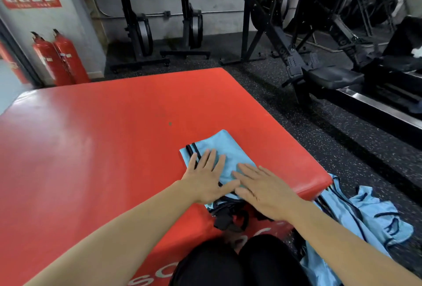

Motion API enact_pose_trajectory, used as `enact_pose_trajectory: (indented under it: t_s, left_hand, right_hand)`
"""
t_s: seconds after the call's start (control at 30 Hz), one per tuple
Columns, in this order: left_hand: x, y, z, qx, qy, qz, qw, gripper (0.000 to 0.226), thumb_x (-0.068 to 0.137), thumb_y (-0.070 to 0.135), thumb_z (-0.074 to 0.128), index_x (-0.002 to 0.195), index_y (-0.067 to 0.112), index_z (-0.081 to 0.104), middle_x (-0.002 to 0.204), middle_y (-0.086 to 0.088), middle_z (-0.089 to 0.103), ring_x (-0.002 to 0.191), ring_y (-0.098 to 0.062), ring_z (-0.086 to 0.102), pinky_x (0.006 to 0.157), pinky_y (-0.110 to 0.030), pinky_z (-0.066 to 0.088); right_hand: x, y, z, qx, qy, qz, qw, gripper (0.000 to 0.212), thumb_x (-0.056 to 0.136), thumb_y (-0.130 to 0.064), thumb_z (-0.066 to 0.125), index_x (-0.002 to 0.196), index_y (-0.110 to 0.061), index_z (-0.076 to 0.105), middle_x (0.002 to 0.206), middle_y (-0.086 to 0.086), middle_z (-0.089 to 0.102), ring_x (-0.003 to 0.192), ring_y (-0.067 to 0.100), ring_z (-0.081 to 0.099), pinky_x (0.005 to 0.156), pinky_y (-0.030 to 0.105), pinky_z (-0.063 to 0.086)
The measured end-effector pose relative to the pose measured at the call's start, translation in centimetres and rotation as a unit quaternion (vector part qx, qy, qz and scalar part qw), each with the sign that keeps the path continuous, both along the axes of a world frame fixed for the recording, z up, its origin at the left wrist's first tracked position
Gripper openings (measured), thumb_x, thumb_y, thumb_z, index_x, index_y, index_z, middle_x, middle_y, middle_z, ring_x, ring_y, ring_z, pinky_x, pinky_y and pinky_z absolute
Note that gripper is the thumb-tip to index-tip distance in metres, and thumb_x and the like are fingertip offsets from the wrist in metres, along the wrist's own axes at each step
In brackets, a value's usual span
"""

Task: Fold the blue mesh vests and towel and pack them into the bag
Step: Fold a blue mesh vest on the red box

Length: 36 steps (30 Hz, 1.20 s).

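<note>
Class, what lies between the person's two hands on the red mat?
The folded blue mesh vest, seen in the head view: the left hand and right hand both press flat on it, thumbs nearly meeting.

A gym: rowing machines (308,41), red crash mat (102,137), speckled rubber floor (319,130).

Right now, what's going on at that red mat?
A person is pressing a folded blue vest flat on the red mat, with the left hand and right hand both spread on it, fingers straight. A heap of blue vests lies unfolded on the floor by the mat's right edge. A black strapped item sits just below the hands; whether it is the bag is unclear.
</note>
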<state>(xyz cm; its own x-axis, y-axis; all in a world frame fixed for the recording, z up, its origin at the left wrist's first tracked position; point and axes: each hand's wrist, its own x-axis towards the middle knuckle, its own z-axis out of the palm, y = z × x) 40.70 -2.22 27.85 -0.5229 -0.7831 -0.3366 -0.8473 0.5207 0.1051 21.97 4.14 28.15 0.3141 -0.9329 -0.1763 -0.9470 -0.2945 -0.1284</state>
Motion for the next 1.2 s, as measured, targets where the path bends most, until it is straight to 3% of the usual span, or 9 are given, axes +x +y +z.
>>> enact_pose_trajectory:
  t_s: [0.1, 0.37, 0.53, 0.67, 0.8, 1.0, 1.07, 1.13, 1.2]
  left_hand:
    - [0.6, 0.6, -0.3, -0.044, -0.034, -0.023, 0.998, 0.119, 0.06, 0.096, 0.001, 0.149, 0.024, -0.028, 0.158, -0.008, -0.031, 0.143, -0.023, -0.034, 0.114, -0.057, -0.021]
    - [0.6, 0.8, 0.1, -0.058, -0.059, -0.025, 0.996, 0.133, 0.048, 0.101, 0.002, 0.15, 0.021, -0.027, 0.16, -0.009, -0.027, 0.144, -0.024, -0.033, 0.11, -0.06, -0.024]
    - [2.0, 1.0, 0.2, -0.059, -0.048, 0.041, 0.996, 0.14, 0.048, 0.104, 0.01, 0.151, 0.015, -0.025, 0.159, -0.007, -0.028, 0.143, -0.024, -0.034, 0.109, -0.061, -0.026]
    - [2.1, 1.2, -0.2, -0.046, -0.052, 0.052, 0.996, 0.141, 0.051, 0.104, 0.019, 0.15, 0.014, -0.025, 0.158, -0.006, -0.03, 0.142, -0.022, -0.035, 0.11, -0.062, -0.023]
    - [2.2, 1.0, -0.3, -0.039, -0.045, 0.05, 0.997, 0.14, 0.056, 0.102, 0.028, 0.15, 0.014, -0.025, 0.158, -0.004, -0.032, 0.141, -0.02, -0.037, 0.11, -0.062, -0.024]
    - [2.3, 0.6, -0.2, -0.03, -0.067, 0.043, 0.996, 0.139, 0.056, 0.101, 0.028, 0.151, 0.014, -0.025, 0.158, -0.003, -0.031, 0.133, -0.016, -0.043, 0.108, -0.061, -0.027]
    - [2.3, 0.9, 0.3, -0.027, -0.08, 0.038, 0.996, 0.135, 0.058, 0.1, 0.024, 0.152, 0.015, -0.023, 0.159, -0.004, -0.028, 0.141, -0.018, -0.036, 0.108, -0.061, -0.027]
    - [2.4, 0.8, 1.6, -0.029, -0.054, 0.038, 0.997, 0.126, 0.06, 0.097, 0.015, 0.157, 0.018, -0.006, 0.164, -0.004, -0.009, 0.15, -0.019, -0.016, 0.112, -0.061, -0.021]
    - [2.6, -0.2, 3.1, -0.061, 0.045, 0.091, 0.993, 0.106, 0.068, 0.09, 0.013, 0.151, 0.027, 0.029, 0.156, 0.001, 0.031, 0.146, -0.018, 0.021, 0.116, -0.056, -0.004]
  right_hand:
    - [-0.6, 0.7, -1.3, 0.018, 0.011, 0.004, 1.0, 0.098, 0.068, -0.077, -0.028, 0.154, -0.034, -0.007, 0.161, -0.009, -0.018, 0.147, 0.007, -0.02, 0.121, 0.031, -0.009]
    - [-0.3, 0.8, 0.1, 0.065, -0.017, -0.007, 0.998, 0.096, 0.068, -0.073, -0.016, 0.155, -0.033, -0.005, 0.161, -0.006, -0.018, 0.146, 0.006, -0.021, 0.118, 0.032, -0.013]
    - [-0.8, -1.9, 2.0, -0.006, 0.011, 0.007, 1.0, 0.06, 0.104, -0.048, 0.013, 0.155, -0.025, -0.009, 0.161, -0.002, -0.019, 0.147, 0.009, -0.019, 0.12, 0.032, -0.011]
    - [1.4, -5.3, 1.3, -0.016, 0.046, 0.049, 0.998, 0.068, 0.102, -0.054, 0.011, 0.155, -0.018, -0.01, 0.161, 0.001, -0.02, 0.147, 0.011, -0.02, 0.121, 0.033, -0.01]
    - [2.0, -7.3, -0.7, -0.009, 0.004, 0.023, 1.0, 0.104, 0.067, -0.074, -0.014, 0.155, -0.02, -0.008, 0.161, -0.003, -0.02, 0.147, 0.008, -0.02, 0.121, 0.033, -0.008]
    - [2.3, -7.3, -2.0, -0.018, -0.017, -0.005, 1.0, 0.102, 0.068, -0.073, -0.014, 0.156, -0.02, -0.008, 0.161, -0.007, -0.02, 0.147, 0.008, -0.019, 0.12, 0.035, -0.008]
    - [2.2, -7.2, -1.8, -0.003, -0.021, -0.003, 1.0, 0.097, 0.074, -0.074, -0.01, 0.155, -0.021, -0.009, 0.159, -0.008, -0.022, 0.147, 0.008, -0.02, 0.12, 0.035, -0.008]
    - [1.7, -7.5, -1.1, 0.02, -0.049, 0.012, 0.999, 0.085, 0.088, -0.07, 0.004, 0.156, -0.02, -0.001, 0.16, -0.01, -0.013, 0.149, 0.009, -0.013, 0.121, 0.036, -0.002]
    - [0.8, -8.1, -0.1, -0.02, -0.119, -0.006, 0.993, 0.072, 0.096, -0.063, 0.017, 0.149, -0.017, 0.033, 0.155, -0.006, 0.031, 0.147, 0.019, 0.022, 0.116, 0.041, 0.024]
